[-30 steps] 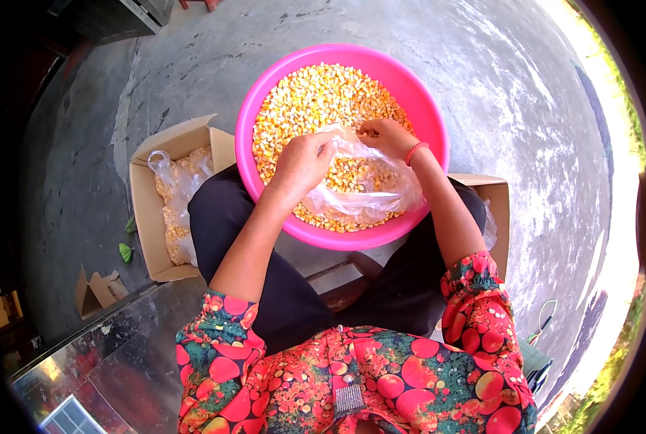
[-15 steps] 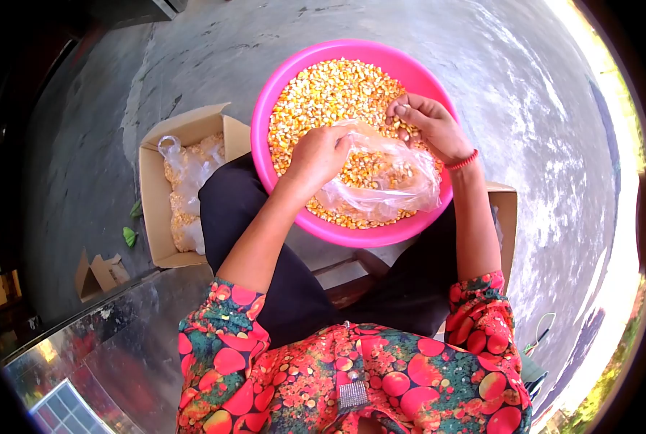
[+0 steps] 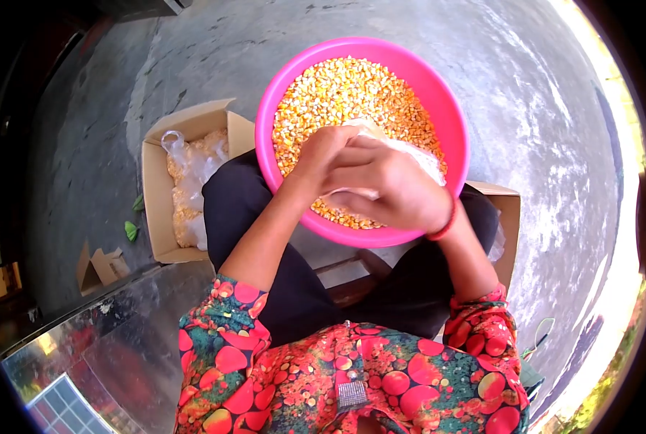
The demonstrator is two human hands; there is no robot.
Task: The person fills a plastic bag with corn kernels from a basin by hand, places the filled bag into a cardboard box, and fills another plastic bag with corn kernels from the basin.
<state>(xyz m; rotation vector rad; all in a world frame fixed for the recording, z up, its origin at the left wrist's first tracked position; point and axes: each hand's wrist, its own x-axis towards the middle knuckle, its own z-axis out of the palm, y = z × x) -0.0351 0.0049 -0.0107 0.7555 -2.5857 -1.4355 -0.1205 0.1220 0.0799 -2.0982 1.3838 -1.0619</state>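
Plastic bag [image 3: 425, 160] partly covered by right hand [image 3: 391, 182]
Seen just beyond the knuckles; left hand [image 3: 323, 150] is overlapped by right-hand fingers; neither grip can be told.

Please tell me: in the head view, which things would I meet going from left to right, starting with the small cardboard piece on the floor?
Cardboard piece, first cardboard box, pink basin, second cardboard box.

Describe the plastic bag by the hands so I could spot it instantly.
Find the big pink basin holding yellow corn. Inside it, just beyond the right hand, is the bag, partly hidden. Its whitish plastic stands out from the corn, and unlike the bags in the left box, it lies in the basin.
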